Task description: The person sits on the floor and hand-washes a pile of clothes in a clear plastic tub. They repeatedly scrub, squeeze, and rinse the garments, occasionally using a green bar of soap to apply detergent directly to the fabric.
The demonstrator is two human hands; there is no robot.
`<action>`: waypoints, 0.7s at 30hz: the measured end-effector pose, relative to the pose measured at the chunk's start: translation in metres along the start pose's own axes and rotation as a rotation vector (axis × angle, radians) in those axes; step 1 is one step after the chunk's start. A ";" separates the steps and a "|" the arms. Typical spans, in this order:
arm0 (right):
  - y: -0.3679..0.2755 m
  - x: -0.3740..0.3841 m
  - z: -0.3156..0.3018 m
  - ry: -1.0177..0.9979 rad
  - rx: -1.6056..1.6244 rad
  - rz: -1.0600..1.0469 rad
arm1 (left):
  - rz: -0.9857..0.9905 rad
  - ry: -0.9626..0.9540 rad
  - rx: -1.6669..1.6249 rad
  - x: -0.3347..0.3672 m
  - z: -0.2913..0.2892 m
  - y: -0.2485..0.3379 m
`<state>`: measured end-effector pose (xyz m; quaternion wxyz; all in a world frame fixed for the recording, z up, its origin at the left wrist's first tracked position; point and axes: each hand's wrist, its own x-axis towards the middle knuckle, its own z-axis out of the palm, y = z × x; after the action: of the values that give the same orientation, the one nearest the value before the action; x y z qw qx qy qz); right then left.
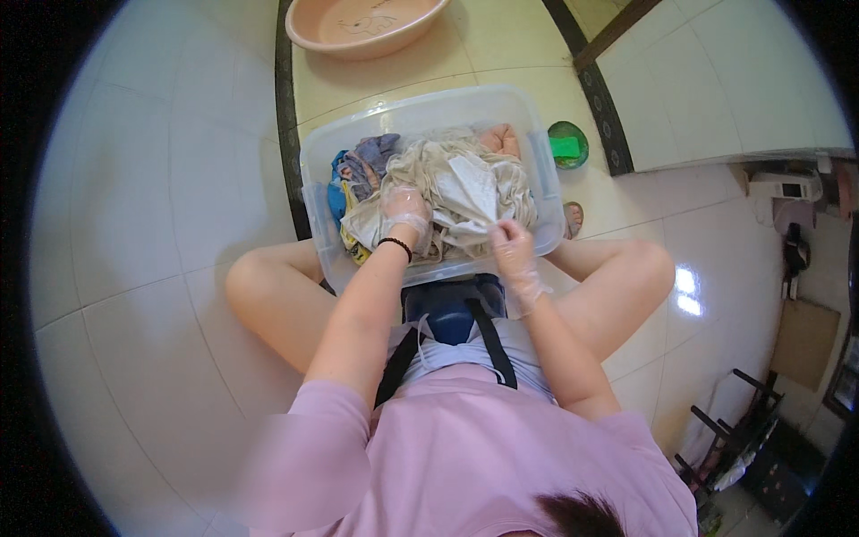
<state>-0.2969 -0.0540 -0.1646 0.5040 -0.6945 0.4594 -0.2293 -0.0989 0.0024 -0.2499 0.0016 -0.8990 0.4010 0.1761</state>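
Note:
A clear plastic tub [548,192] stands on the floor between my knees, full of laundry. Cream-white cloth [470,188] is bunched over its middle and right side. Thin clear gloves cover both hands. My left hand [407,208], with a dark bead bracelet at the wrist, is closed on the cream cloth near the tub's centre; its fingertips are partly hidden. At the near right edge, my right hand [513,251] pinches a pulled-up corner of the same cloth. Grey-purple clothing [369,161], blue fabric [336,192] and a peach-coloured piece [501,140] lie around it.
Beyond the tub sits a peach plastic basin [358,49]. To its right, a green bar [564,148] rests in a round green dish [583,148]. White tiled floor extends on both sides. A black metal rack [716,425] stands at lower right.

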 end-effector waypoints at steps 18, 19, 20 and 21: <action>-0.017 0.007 0.006 -0.158 -0.206 0.102 | 0.077 0.119 -0.828 -0.131 -0.052 0.037; -0.018 0.003 0.011 -0.312 -0.198 0.213 | 0.187 0.149 -0.830 -0.137 -0.045 0.042; -0.013 0.002 0.016 -0.362 -0.121 0.283 | 0.301 0.180 -0.831 -0.142 -0.035 0.045; -0.006 0.002 0.021 -0.410 -0.042 0.356 | 0.416 0.207 -0.831 -0.144 -0.033 0.047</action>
<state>-0.2770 -0.0451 -0.1670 0.6042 -0.6452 0.4673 0.0180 -0.2115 0.0694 -0.1668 -0.4332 -0.7370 0.4661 0.2277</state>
